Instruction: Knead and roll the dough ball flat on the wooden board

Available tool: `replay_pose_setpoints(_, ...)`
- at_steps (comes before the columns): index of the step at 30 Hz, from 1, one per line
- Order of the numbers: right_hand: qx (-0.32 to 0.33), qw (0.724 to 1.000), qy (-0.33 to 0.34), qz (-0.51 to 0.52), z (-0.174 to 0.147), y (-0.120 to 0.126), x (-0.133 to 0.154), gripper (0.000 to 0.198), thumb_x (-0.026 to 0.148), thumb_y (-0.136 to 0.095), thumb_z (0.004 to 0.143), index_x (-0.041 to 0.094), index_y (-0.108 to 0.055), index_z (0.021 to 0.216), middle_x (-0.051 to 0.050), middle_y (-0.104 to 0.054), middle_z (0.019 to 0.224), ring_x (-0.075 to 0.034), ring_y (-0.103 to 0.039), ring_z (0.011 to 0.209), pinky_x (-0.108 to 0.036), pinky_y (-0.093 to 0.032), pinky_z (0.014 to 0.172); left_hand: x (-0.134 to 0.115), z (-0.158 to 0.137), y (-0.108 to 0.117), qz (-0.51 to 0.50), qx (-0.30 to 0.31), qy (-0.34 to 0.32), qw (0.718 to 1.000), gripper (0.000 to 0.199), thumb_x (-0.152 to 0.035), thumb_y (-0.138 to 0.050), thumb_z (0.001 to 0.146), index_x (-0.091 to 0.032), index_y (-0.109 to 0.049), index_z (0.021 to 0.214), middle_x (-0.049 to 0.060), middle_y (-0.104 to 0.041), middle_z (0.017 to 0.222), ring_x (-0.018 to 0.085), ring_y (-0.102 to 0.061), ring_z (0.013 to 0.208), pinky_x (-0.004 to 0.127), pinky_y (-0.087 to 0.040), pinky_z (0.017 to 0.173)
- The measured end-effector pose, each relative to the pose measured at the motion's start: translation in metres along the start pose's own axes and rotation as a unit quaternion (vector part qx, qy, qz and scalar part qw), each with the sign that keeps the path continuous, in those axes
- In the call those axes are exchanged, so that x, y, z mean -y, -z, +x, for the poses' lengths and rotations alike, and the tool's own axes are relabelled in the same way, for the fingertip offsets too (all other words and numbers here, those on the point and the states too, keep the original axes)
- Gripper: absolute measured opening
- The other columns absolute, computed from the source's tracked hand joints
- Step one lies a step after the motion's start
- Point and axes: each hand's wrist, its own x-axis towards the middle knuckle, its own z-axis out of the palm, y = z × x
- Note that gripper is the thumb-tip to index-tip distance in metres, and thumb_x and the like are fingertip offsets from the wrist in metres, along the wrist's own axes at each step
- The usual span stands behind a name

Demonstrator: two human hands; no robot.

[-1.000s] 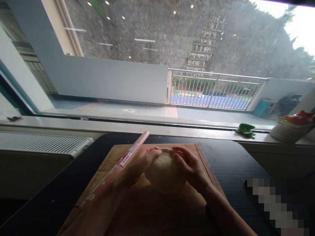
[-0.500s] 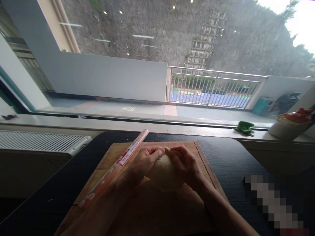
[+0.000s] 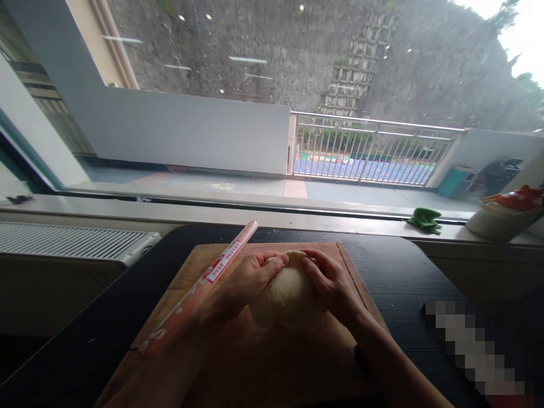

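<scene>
A rounded, pale piece of dough (image 3: 289,297) is between my hands above the wooden board (image 3: 263,362). My left hand (image 3: 259,275) grips its far left edge, thumb on top and fingers curled behind. My right hand (image 3: 329,275) pinches the far right edge the same way, thumb and fingers closed on it. A short stretch of the dough's rim shows between the two thumbs. The fingertips behind the dough are hidden. Left of my left hand, a long pinkish roll in printed wrapping (image 3: 212,275) lies slantwise on the board.
The board rests on a black table (image 3: 403,283) against a window sill (image 3: 204,218). On the sill are a green cloth (image 3: 425,220) and a whitish tub with orange stuff (image 3: 497,218). A white radiator (image 3: 72,243) stands left. A pixelated patch covers the lower right.
My right hand has shifted slightly right, its thumb now showing on the rim. More of the dough's top edge shows between my hands. The roll stays where it was.
</scene>
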Motion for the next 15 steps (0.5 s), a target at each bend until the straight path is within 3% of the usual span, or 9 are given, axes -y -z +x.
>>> replay_pose_setpoints(5, -0.002, 1.0, -0.007, -0.01, -0.003, -0.004, 0.003, 0.027, 0.036, -0.048, 0.082, 0.02, -0.065, 0.096, -0.003, -0.065, 0.094, -0.018, -0.059, 0.085, -0.026, -0.047, 0.071, 0.004, 0.001, -0.006, 0.038, -0.012, -0.048, 0.998, 0.035, -0.043, -0.052, 0.075, -0.013, -0.066, 0.085, 0.003, -0.062, 0.068, 0.012, -0.052, 0.057, 0.02, -0.038, 0.05)
replay_pose_setpoints(9, 0.028, 0.999, -0.031, 0.012, -0.001, 0.004, 0.006, 0.031, 0.04, -0.046, 0.084, 0.019, -0.062, 0.102, -0.004, -0.063, 0.099, -0.017, -0.056, 0.09, -0.026, -0.046, 0.074, 0.003, 0.002, -0.005, 0.022, -0.018, -0.032, 0.999, 0.038, -0.045, -0.048, 0.077, -0.013, -0.064, 0.088, 0.003, -0.061, 0.067, 0.011, -0.052, 0.056, 0.02, -0.038, 0.049)
replay_pose_setpoints(12, 0.116, 0.986, -0.103, 0.067, 0.0, 0.016, 0.006, 0.035, 0.042, -0.046, 0.084, 0.022, -0.057, 0.11, -0.005, -0.06, 0.102, -0.017, -0.057, 0.087, -0.025, -0.048, 0.066, -0.001, 0.001, 0.004, 0.021, -0.05, -0.016, 0.998, 0.04, -0.048, -0.045, 0.078, -0.014, -0.063, 0.087, 0.002, -0.06, 0.065, 0.012, -0.053, 0.056, 0.021, -0.039, 0.05)
replay_pose_setpoints(15, 0.227, 0.956, -0.161, 0.089, 0.001, 0.024, 0.001, 0.033, 0.042, -0.052, 0.08, 0.018, -0.06, 0.102, -0.004, -0.061, 0.089, -0.015, -0.057, 0.074, -0.023, -0.046, 0.057, 0.001, 0.002, 0.015, 0.138, -0.085, -0.013, 0.987, 0.037, -0.048, -0.047, 0.075, -0.015, -0.064, 0.076, 0.002, -0.06, 0.061, 0.014, -0.054, 0.057, 0.023, -0.039, 0.051)
